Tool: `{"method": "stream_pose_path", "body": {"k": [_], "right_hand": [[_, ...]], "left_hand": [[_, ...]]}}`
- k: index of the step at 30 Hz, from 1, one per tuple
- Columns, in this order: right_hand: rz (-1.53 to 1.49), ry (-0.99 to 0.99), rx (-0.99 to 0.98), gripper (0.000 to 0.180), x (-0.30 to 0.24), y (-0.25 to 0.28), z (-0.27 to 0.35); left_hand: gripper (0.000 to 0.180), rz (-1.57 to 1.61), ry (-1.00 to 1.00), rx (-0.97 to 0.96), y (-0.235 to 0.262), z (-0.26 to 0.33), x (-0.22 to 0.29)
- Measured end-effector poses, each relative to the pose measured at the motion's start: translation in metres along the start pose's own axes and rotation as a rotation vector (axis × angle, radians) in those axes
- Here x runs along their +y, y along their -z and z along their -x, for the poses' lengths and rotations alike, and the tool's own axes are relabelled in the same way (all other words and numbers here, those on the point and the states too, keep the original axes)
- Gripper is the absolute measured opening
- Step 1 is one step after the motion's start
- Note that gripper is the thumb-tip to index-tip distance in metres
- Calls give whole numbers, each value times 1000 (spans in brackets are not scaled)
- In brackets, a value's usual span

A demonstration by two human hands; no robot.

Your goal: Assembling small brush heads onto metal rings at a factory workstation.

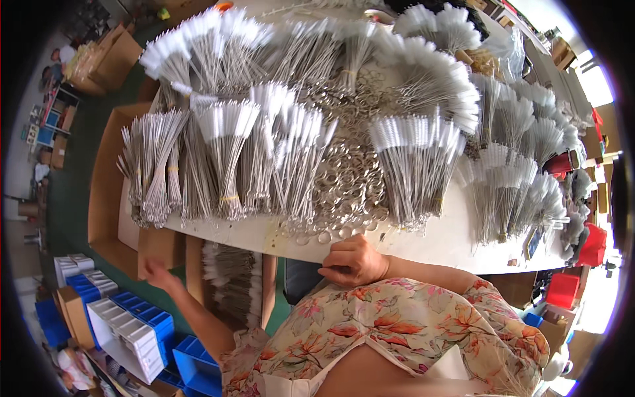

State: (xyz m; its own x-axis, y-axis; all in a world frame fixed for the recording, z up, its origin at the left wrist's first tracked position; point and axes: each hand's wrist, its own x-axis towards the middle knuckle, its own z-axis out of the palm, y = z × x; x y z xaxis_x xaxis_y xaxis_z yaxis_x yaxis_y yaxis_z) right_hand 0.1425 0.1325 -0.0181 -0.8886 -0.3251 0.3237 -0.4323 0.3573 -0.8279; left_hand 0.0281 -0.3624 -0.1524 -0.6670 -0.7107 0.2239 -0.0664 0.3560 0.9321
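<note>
My right hand (354, 261) rests at the table's front edge, its fingers curled closed; whatever they may hold is hidden. Just beyond it lie several loose metal split rings (323, 237), in front of a large heap of the same rings (347, 175). My left hand (157, 273) is stretched out to the left, by the flap of a cardboard box (162, 250). It looks small and smeared, so its fingers do not show clearly. Bundles of thin wire brushes with white bristles (228, 159) stand left of the ring heap, and another bundle (417, 169) stands to its right.
More brush bundles (509, 192) fill the table's (456, 255) right side and far edge. Below the table edge, an open carton (231, 281) holds brushes. Blue and white plastic bins (126, 337) sit on the floor at the lower left. A red container (562, 290) is at the right.
</note>
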Motion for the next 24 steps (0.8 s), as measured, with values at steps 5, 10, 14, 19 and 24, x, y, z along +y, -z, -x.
{"method": "stream_pose_path", "body": {"k": [5,10,14,19,24], "right_hand": [[12,47,177,4,14,74,0],[535,-113,238,8,39,182,-37],[687,-135,327,12,82,264,-73],[772,-457,228,19,147,312,-130],[911,-704,157,23,175,294,-164]], "left_hand": [[26,304,-407,-375,-161,4,280],[35,-184,-773,-784,-338,-31,317],[37,-891,-897,-609,-419,-22,327],[24,-921,-758,-666,-432,-22,324],[25,-816,-878,-660,-414,-24,309]]}}
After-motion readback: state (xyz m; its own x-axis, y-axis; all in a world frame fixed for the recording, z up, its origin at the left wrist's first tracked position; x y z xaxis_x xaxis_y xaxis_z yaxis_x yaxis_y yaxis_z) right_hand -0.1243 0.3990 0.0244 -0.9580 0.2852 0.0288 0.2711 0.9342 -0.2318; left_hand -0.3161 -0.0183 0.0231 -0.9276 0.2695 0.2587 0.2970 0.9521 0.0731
